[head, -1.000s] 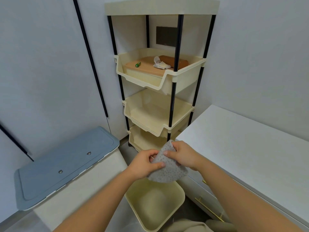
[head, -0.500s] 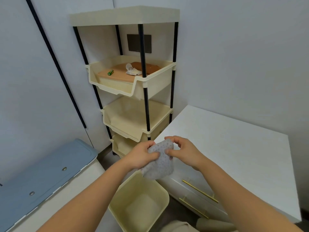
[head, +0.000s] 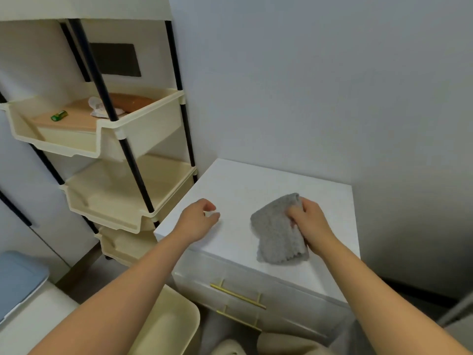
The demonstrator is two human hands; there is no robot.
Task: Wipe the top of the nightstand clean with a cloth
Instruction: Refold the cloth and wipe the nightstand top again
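Note:
The white nightstand (head: 245,185) stands in the corner, with gold drawer handles on its front. A grey cloth (head: 277,233) lies spread on its top, toward the right front. My right hand (head: 311,222) grips the cloth's right edge and presses it on the top. My left hand (head: 197,221) hovers over the top's left front part, fingers loosely curled and apart, holding nothing.
A cream shelf rack (head: 122,160) with black posts stands left of the nightstand, touching its corner. Its upper tray holds a wooden board, a small green item and a crumpled white thing. A cream bin (head: 174,326) sits on the floor below my left arm. A blue-lidded box (head: 18,280) is at far left.
Both hands held the cloth above the bin. Now my left hand has let go, and my right hand has carried the cloth rightward onto the nightstand top. The view has turned right.

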